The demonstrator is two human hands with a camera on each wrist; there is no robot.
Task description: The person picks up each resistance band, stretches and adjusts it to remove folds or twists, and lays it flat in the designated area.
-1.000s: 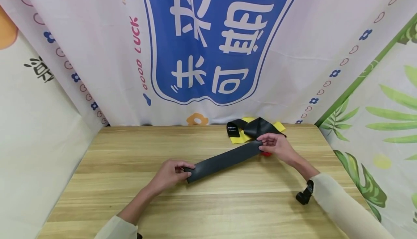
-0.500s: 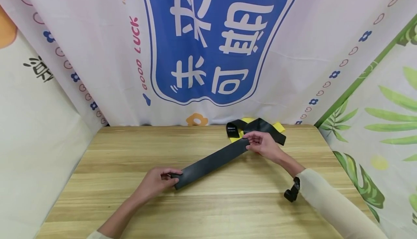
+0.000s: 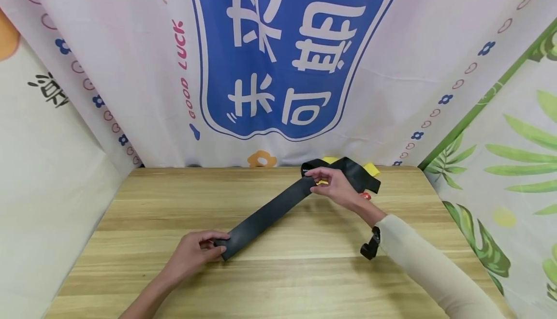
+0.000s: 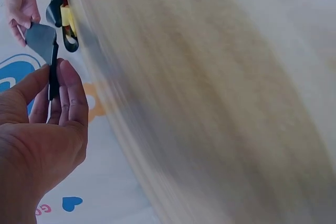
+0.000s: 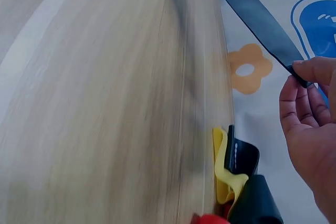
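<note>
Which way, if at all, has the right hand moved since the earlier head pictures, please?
Yes: in the head view, the right hand has moved left, toward the printed orange flower.

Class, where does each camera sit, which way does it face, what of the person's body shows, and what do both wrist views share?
Head: on the head, facing forward and down at the table; left hand, right hand, forearms show.
Left wrist: on that wrist, looking along the dark strip; left hand near, right hand beyond.
Right wrist: on that wrist, looking along the dark strip; right hand only.
Shared: dark strip, right hand, yellow piece.
</note>
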